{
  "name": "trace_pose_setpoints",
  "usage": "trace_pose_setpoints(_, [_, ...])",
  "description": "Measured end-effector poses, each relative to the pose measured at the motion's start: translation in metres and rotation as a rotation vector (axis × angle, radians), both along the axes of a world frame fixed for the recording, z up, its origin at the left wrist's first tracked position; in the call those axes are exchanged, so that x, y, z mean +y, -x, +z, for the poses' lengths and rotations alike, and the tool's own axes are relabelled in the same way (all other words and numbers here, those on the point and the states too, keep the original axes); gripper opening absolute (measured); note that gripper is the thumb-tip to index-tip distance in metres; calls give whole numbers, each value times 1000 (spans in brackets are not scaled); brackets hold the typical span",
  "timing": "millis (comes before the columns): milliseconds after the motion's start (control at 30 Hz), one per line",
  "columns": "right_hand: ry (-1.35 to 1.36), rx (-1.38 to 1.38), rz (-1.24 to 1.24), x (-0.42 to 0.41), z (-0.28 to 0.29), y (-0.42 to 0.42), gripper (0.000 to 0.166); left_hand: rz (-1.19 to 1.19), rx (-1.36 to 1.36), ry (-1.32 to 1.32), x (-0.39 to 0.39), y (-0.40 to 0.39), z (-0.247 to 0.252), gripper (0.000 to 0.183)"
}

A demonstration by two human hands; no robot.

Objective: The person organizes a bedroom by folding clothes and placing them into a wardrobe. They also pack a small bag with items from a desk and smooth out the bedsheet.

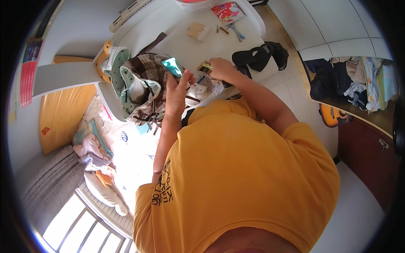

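My left hand [177, 91] is closed around a shiny teal packet or tube [172, 67], whose upper part sticks out above the fingers. Beside that hand, on the white desk, lies a brown plaid fabric bag [148, 68] with a dotted green lining, its mouth wide. My right hand [220, 69] is at a small dark and yellow-green item [205, 66], the fingertips partly hidden; whether it is gripped I cannot tell. Clear plastic wrapping [212, 84] and a whitish pouch [197, 90] lie between the hands and my body.
Black straps or fabric [258, 58] hang over the desk's right edge. Farther back on the desk [177, 22] lie a bundle of cotton swabs [198, 31], blue-handled scissors [237, 32] and a red packet [228, 13]. A bed [133, 164] stands at left, an open clothes shelf [351, 82] at right.
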State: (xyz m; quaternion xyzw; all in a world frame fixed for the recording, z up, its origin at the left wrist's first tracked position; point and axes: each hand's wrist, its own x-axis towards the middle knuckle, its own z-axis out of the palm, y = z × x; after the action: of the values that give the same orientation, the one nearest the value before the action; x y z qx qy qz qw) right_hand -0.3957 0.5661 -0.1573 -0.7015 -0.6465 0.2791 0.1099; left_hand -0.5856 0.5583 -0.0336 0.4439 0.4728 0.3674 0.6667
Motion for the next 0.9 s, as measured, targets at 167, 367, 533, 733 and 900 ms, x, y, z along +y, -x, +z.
trace_pose_setpoints(167, [-33,696,-288,32,-11,-32,30,7,-3,-29,-3,1,9,24])
trace_pose_setpoints(367, [-83,1104,-539,30,57,-57,17,-32,70,-85,1,1,-3,23])
trace_pose_setpoints(533, [-154,1302,-498,25,97,-55,19,-100,294,-337,27,-41,-11,32])
trace_pose_setpoints(733, [-176,988,-595,38,20,-111,20,-43,304,-347,67,-61,-90,38])
trace_pose_setpoints(900, [-158,531,-547,32,-16,-124,23,-100,254,-26,76,-71,-109,37])
